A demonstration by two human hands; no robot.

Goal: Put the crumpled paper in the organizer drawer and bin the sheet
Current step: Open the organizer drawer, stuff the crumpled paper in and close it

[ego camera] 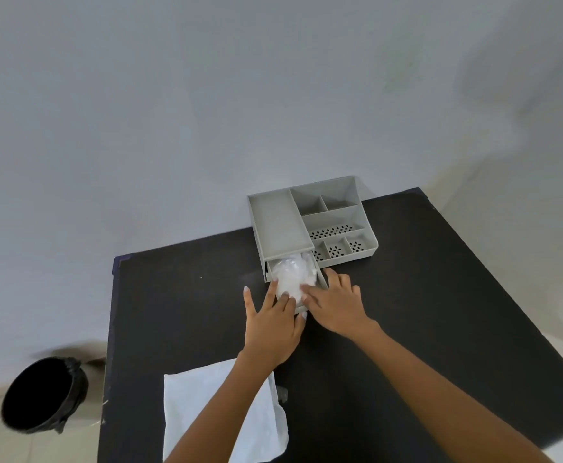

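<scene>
A grey desk organizer stands at the far side of the black table. Its drawer is pulled out toward me, and white crumpled paper lies inside it. My left hand rests at the drawer's front left with its fingers spread, fingertips touching the paper. My right hand lies flat over the drawer's front right corner, fingers on the paper's edge. A flat white sheet lies on the table near me, partly under my left forearm.
A black bin with a dark liner stands on the floor left of the table. The organizer's open compartments sit behind the drawer. A pale wall rises behind the table.
</scene>
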